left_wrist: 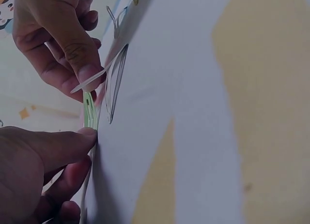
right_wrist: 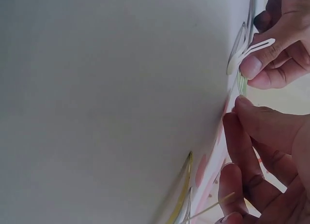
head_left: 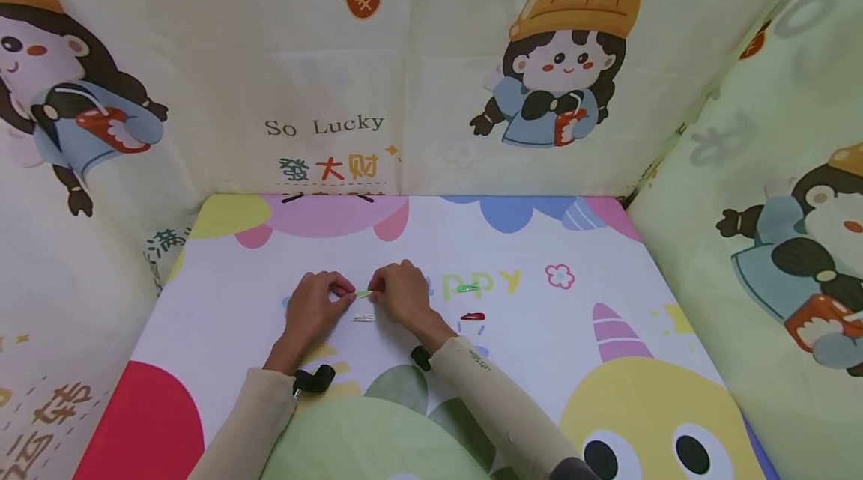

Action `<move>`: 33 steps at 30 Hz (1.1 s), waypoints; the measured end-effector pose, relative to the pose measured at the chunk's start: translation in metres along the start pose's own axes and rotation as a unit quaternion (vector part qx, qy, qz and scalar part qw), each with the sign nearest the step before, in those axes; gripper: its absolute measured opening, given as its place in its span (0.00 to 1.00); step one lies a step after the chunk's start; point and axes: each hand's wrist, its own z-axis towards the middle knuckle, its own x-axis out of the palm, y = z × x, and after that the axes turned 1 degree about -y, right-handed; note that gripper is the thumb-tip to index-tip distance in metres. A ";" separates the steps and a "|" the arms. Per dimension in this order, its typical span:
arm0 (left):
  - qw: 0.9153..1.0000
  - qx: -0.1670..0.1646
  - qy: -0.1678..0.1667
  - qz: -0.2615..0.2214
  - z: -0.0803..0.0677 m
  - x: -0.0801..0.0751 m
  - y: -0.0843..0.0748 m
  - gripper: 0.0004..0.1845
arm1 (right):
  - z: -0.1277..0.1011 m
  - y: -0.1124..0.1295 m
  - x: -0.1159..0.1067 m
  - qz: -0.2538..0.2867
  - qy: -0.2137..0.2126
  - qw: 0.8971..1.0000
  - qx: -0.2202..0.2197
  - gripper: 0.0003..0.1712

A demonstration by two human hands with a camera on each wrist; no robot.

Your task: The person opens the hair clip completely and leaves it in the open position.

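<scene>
A light green snap hair clip [head_left: 362,293] is stretched between my two hands just above the tabletop. My left hand [head_left: 317,308] pinches one end of it between thumb and forefinger. At the other end, my right hand [head_left: 403,293] pinches it with thumb and fingertips. The green clip [left_wrist: 90,112] shows slots along its length in the left wrist view. Just below the hands in the head view lies a white hair clip [head_left: 364,317]; in the left wrist view this white clip [left_wrist: 116,86] stands sprung apart.
Right of my right hand lie a green hair clip [head_left: 468,287] and, nearer me, a red hair clip [head_left: 473,316]. The table [head_left: 222,300] has a printed cartoon cover. Printed fabric walls [head_left: 431,90] enclose it at the back and both sides.
</scene>
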 end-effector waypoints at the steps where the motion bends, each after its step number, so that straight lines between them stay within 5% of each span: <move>1: 1.000 -0.001 0.002 -0.003 0.000 0.000 0.000 0.03 | 0.000 0.000 0.000 0.009 0.003 1.000 0.002 0.02; 11: 0.999 0.014 -0.005 -0.048 -0.006 -0.004 -0.001 0.01 | -0.003 -0.002 -0.009 0.093 0.006 0.996 -0.010 0.07; 20: 0.995 0.009 0.007 -0.095 -0.009 -0.013 -0.009 0.07 | -0.004 -0.007 -0.023 0.221 0.027 0.975 -0.005 0.05; 33: 0.967 -0.031 0.051 -0.248 -0.012 -0.025 -0.016 0.14 | -0.005 -0.016 -0.039 0.335 0.061 0.940 -0.028 0.04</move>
